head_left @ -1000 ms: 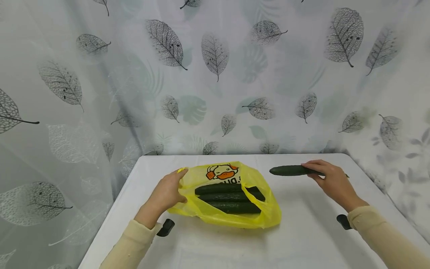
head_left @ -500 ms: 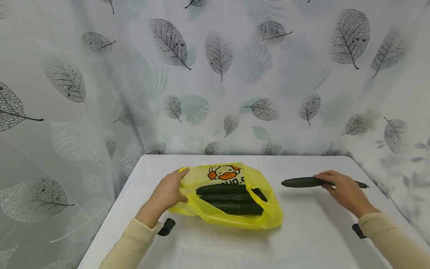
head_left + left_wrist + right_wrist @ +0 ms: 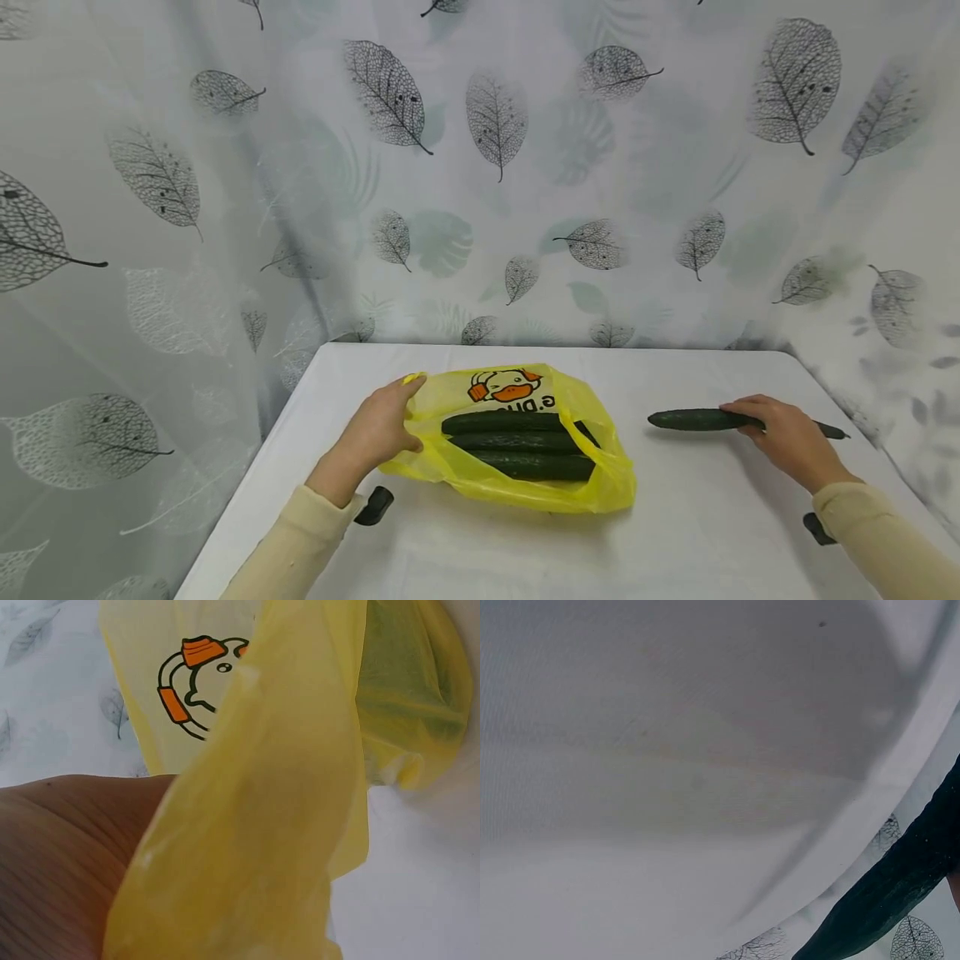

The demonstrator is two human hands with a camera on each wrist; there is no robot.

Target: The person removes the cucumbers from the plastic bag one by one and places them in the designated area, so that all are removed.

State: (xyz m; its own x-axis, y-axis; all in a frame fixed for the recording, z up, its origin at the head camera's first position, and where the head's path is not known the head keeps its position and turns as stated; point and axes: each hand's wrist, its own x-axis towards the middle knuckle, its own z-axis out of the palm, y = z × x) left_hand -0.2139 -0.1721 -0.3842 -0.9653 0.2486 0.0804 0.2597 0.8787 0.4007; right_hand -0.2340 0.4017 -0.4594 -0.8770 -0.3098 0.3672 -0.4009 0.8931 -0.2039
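A yellow plastic bag (image 3: 517, 496) with a printed duck lies on its side on the white table, its mouth facing the left hand. Inside it, three dark green cucumbers (image 3: 517, 442) lie side by side. The left hand (image 3: 375, 429) holds the bag's edge at the mouth, thumb and fingers spread apart; in the left wrist view the bag's film (image 3: 247, 817) covers most of that hand. To the right of the bag, the right hand (image 3: 787, 437) grips another cucumber (image 3: 693, 420) around its middle. This cucumber (image 3: 892, 881) lies roughly level, close above or on the table; which cannot be told.
The white table (image 3: 675, 533) reaches back to a curtain (image 3: 480, 208) printed with leaves, which also hangs on both sides. A black wrist-worn piece (image 3: 373, 506) shows beneath the left wrist, and a similar one (image 3: 817, 528) beneath the right.
The right hand has moved to the right and lower with its cucumber, away from the bag. The left hand and the bag have stayed nearly in place; the view has shifted slightly.
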